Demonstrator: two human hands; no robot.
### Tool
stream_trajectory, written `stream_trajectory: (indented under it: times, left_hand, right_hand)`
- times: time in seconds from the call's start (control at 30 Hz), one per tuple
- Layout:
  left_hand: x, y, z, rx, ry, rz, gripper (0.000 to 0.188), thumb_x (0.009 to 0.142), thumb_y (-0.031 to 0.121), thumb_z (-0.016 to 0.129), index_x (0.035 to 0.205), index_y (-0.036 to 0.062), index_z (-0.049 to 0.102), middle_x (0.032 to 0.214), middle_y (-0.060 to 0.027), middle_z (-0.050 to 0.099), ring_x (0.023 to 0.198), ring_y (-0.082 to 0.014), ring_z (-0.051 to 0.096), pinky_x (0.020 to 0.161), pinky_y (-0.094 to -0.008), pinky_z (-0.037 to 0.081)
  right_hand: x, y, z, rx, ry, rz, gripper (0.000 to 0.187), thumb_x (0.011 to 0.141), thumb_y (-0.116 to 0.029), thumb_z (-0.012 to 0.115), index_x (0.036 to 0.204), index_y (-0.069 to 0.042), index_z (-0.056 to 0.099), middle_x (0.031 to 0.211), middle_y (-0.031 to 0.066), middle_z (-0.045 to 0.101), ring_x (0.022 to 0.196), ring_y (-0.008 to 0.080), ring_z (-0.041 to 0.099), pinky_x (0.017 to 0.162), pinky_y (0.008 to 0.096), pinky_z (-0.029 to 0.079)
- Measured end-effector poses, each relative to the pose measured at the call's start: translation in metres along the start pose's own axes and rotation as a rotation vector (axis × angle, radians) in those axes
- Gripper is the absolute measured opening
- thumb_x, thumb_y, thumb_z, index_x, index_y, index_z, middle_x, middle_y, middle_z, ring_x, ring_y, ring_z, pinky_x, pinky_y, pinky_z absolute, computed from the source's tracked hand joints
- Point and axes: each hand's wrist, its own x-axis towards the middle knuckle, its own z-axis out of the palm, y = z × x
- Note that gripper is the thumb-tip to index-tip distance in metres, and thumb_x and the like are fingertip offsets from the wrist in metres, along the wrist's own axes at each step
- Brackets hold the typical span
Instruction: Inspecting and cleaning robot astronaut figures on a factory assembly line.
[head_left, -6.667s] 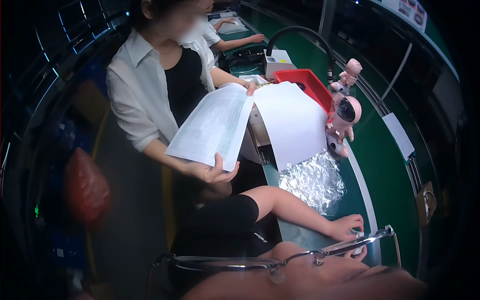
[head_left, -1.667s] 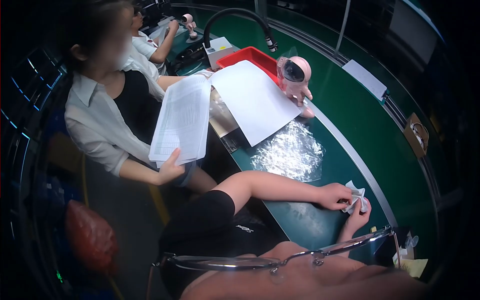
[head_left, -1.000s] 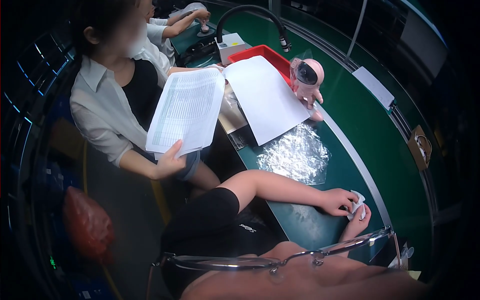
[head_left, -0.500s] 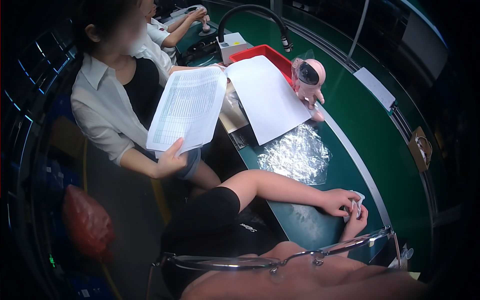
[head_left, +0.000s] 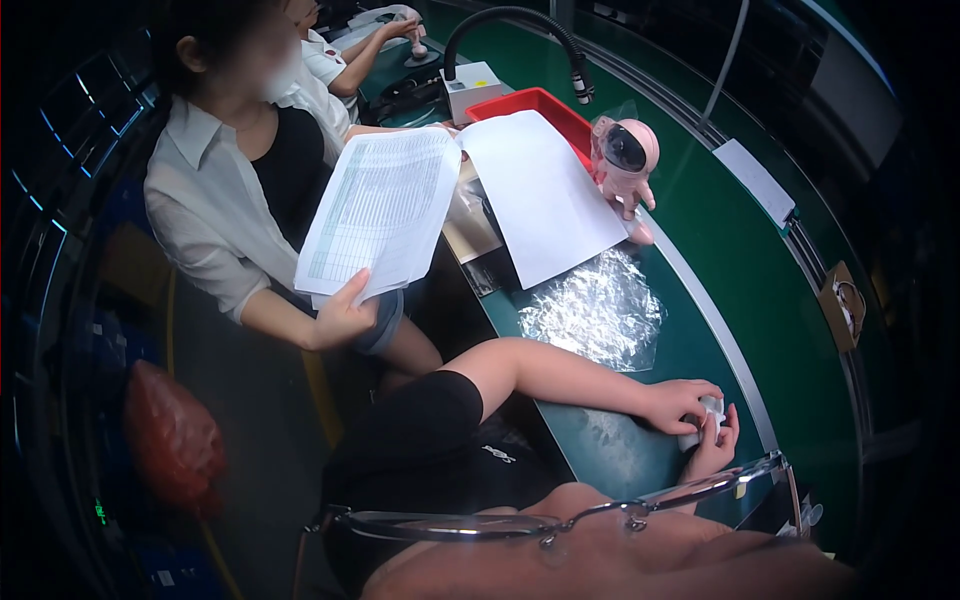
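Observation:
At the right of the bench (head_left: 620,440), both my hands are closed around a small white piece (head_left: 714,406) that looks like a wad of cloth or tissue; its exact kind is hard to make out. My left hand (head_left: 676,404) reaches over it from the left, fingers bent onto its upper side. From below, my right hand (head_left: 710,454) pinches it with thumb and fingers. Much of the piece is hidden behind my fingers. Just beyond my left forearm lies a pile of clear plastic bags (head_left: 592,318).
A pink astronaut figure (head_left: 628,165) with a dark visor stands past the bags, beside a large white sheet (head_left: 545,200) and a red tray (head_left: 540,105). At left, a co-worker holds printed papers (head_left: 375,215). A black gooseneck (head_left: 520,14) arches from a white box (head_left: 472,92).
The white piece has turned and shows less spread out between my fingers. My hands have shifted only slightly. The co-worker still holds the papers.

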Motion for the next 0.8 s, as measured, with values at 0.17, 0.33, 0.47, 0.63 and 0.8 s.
stream_trajectory:
  times: [0.17,0.33,0.47,0.63,0.8]
  left_hand:
    - [0.000,0.007,-0.004,-0.001,0.006,-0.130,0.029,0.071,0.013,0.065,0.097,0.0028,0.060,0.131,-0.0248,0.040,0.126,-0.0403,0.035,0.101,-0.0452,0.035]
    - [0.003,0.007,-0.005,0.027,-0.004,-0.139,0.047,0.070,0.012,0.063,0.114,-0.0004,0.049,0.133,-0.0246,0.037,0.127,-0.0392,0.034,0.103,-0.0437,0.033]
    - [0.003,0.006,-0.005,0.071,-0.017,-0.142,0.059,0.070,0.011,0.063,0.123,-0.0026,0.041,0.135,-0.0252,0.035,0.127,-0.0393,0.034,0.104,-0.0429,0.033]
    - [0.003,0.009,-0.006,0.000,0.000,-0.189,0.065,0.071,0.012,0.063,0.129,-0.0028,0.036,0.140,-0.0256,0.027,0.128,-0.0401,0.032,0.104,-0.0432,0.031]
    - [0.001,0.011,-0.005,0.119,0.064,-0.197,0.057,0.072,0.011,0.064,0.124,-0.0001,0.042,0.143,-0.0256,0.022,0.130,-0.0417,0.029,0.105,-0.0446,0.030]
  right_hand:
    - [0.000,0.009,0.000,0.210,-0.005,0.138,0.023,0.085,-0.009,0.063,0.069,0.000,0.049,0.097,0.0114,0.063,0.086,0.0138,0.056,0.076,0.0268,0.044]
    - [0.002,0.011,-0.004,0.137,0.012,0.238,0.020,0.088,-0.015,0.061,0.079,0.001,0.055,0.084,0.0046,0.060,0.076,0.0088,0.052,0.069,0.0230,0.044]
    - [0.002,0.010,0.000,0.127,0.018,0.182,0.018,0.087,-0.016,0.063,0.087,0.001,0.057,0.084,0.0044,0.060,0.076,0.0093,0.052,0.069,0.0235,0.044]
    - [0.000,0.007,0.001,0.057,-0.020,0.117,0.019,0.084,-0.013,0.066,0.091,0.002,0.057,0.087,0.0059,0.060,0.079,0.0112,0.054,0.071,0.0249,0.045]
    - [0.000,0.019,-0.001,0.072,0.004,0.147,0.021,0.084,-0.012,0.066,0.094,0.002,0.056,0.092,0.0074,0.061,0.083,0.0133,0.056,0.074,0.0258,0.045]
